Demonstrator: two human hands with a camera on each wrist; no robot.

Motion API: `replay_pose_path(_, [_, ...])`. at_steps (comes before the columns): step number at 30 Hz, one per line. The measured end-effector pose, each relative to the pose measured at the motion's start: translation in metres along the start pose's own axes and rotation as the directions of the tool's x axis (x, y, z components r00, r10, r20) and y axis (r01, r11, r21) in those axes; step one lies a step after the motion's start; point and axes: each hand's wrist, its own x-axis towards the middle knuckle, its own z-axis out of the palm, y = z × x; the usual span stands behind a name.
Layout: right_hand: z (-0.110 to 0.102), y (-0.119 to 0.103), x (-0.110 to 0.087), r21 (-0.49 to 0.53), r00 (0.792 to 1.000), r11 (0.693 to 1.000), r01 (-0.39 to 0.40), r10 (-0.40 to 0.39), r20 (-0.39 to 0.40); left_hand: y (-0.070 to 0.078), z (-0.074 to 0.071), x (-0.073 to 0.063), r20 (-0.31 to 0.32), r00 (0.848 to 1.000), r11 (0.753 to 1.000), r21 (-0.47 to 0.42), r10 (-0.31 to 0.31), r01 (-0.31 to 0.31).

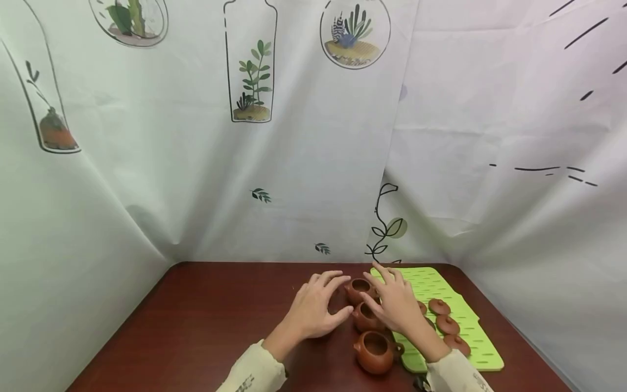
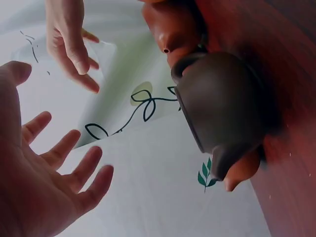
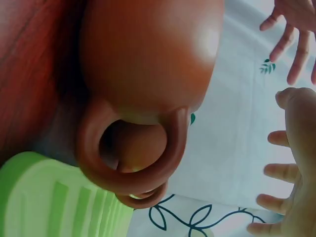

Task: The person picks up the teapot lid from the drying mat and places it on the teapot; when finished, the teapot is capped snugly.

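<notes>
Three reddish-brown clay teapots, lidless, stand in a line from the far pot (image 1: 356, 296) through the middle pot (image 1: 363, 322) to the near pot (image 1: 373, 363). My left hand (image 1: 315, 309) hovers left of the row with its fingers spread and nothing held. A dark brown teapot (image 2: 222, 98) shows large in the left wrist view; my left hand mostly hides it in the head view. Above the row's right side, my right hand (image 1: 394, 307) has loosely extended fingers and is free of any object. The near pot's looped handle (image 3: 175, 143) fills the right wrist view.
A lime-green ridged mat (image 1: 485, 348) lies on the right of the dark red table (image 1: 196, 321). Several clay lids, including a round one (image 1: 448, 325), rest on it, partly covered by my right arm. Behind hangs a white printed cloth (image 1: 313, 163).
</notes>
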Motion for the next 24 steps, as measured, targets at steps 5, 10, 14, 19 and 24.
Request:
replay_pose_path(5, [-0.004, 0.003, -0.005, 0.109, 0.998, 0.993, -0.054, 0.051, 0.027, 0.002, 0.002, 0.000, 0.078, 0.997, 0.993, -0.113, -0.013, 0.021])
replay_pose_path(10, [-0.009, 0.009, -0.012, 0.185, 0.996, 0.979, -0.090, 0.084, 0.039, 0.003, 0.000, 0.000, 0.152, 0.987, 0.972, -0.221, -0.044, 0.077])
replay_pose_path(14, [-0.015, 0.015, -0.019, 0.243, 0.990, 0.960, -0.140, 0.126, 0.070, 0.006, -0.001, 0.001, 0.202, 0.977, 0.948, -0.293, -0.065, 0.124])
replay_pose_path(19, [-0.023, 0.026, -0.027, 0.332, 0.970, 0.913, -0.235, 0.200, 0.136, 0.009, 0.001, 0.000, 0.272, 0.960, 0.939, -0.307, -0.067, 0.152])
replay_pose_path(24, [-0.029, 0.036, -0.035, 0.400, 0.951, 0.868, -0.296, 0.226, 0.212, 0.010, 0.003, -0.002, 0.300, 0.950, 0.931, -0.317, -0.084, 0.182])
